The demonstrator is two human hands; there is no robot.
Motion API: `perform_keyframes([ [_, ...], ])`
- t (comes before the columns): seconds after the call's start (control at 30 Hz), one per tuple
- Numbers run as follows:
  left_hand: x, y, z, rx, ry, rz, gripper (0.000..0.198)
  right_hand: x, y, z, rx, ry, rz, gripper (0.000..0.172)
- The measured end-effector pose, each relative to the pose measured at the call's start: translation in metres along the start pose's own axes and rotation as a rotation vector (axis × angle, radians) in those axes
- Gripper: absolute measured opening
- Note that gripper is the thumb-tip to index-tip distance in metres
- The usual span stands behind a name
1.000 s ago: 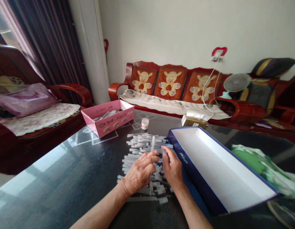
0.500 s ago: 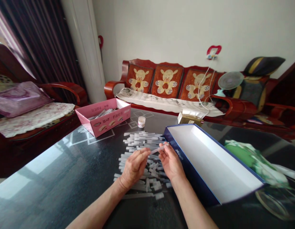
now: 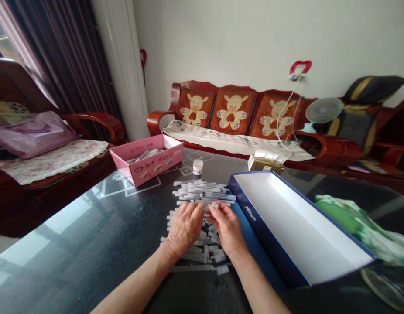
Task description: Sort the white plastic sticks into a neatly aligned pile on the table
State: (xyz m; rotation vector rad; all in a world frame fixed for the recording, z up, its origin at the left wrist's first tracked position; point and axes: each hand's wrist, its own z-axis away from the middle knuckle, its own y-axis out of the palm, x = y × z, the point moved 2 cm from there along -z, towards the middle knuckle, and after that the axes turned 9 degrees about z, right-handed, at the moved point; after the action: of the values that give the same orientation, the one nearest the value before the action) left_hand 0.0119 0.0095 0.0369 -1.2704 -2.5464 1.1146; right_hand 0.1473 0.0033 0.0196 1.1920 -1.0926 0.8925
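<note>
- Working at a dark glass table top point(image 3: 74, 226), viewed from its near edge.
- Long open box point(image 3: 303, 226), blue rim, white inside, lies right of the hands.
- Pink carton point(image 3: 146, 170) holding thin sticks stands far left on the table.
- Loose pile of pale plastic sticks point(image 3: 202, 192) lies under and beyond both hands, just left of the box.
- Left hand point(image 3: 185, 226) and right hand point(image 3: 227, 229) curl inward, fingertips almost meeting above the pile; whether they grip a stick, cannot tell.
- Small white-capped jar point(image 3: 197, 167) sits beyond the pile.
</note>
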Motion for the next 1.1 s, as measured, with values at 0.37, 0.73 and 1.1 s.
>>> perform_keyframes([
  [0.37, -0.001, 0.010, 0.006, 0.089, -0.037, 0.067, 0.029, 0.000, 0.008, 0.003, -0.011, 0.036, -0.149, 0.026],
  [0.73, 0.011, 0.001, -0.002, 0.170, -0.017, -0.064, 0.028, 0.010, -0.013, -0.005, 0.035, -0.018, 0.362, 0.031],
  [1.1, 0.001, 0.004, 0.002, 0.162, -0.070, -0.148, 0.024, 0.001, 0.002, -0.001, 0.013, 0.186, -0.171, 0.030],
])
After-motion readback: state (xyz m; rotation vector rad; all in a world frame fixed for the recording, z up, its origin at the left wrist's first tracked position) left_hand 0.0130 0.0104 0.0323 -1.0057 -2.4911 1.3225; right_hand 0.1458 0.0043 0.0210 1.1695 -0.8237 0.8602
